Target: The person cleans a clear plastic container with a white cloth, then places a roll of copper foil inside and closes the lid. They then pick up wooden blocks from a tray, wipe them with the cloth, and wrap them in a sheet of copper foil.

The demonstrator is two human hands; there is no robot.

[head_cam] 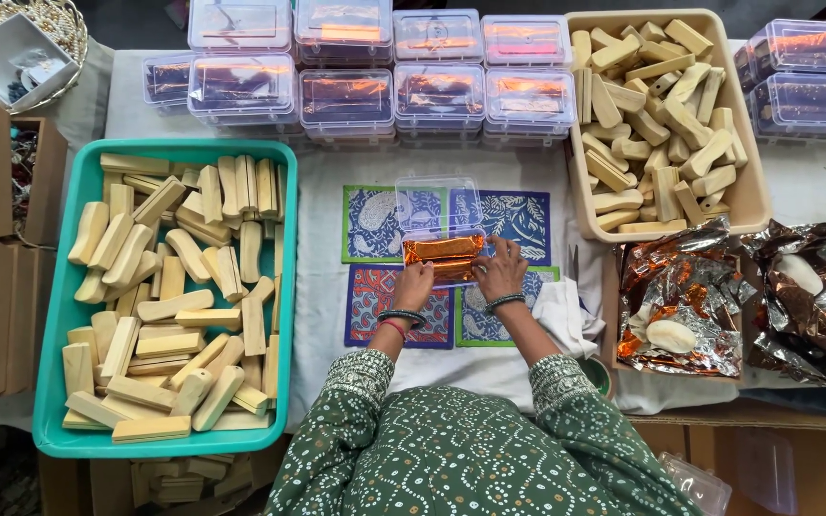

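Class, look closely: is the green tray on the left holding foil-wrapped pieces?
No. The green tray holds only bare wooden blocks; the foil wrappers lie on the far right.

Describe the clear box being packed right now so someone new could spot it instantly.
Start at the white-covered table between the teal tray and the beige tray. On the patterned mats at its centre, both hands, left hand and right hand, press on one clear box. Unlike the closed stacked boxes behind, its lid stands open.
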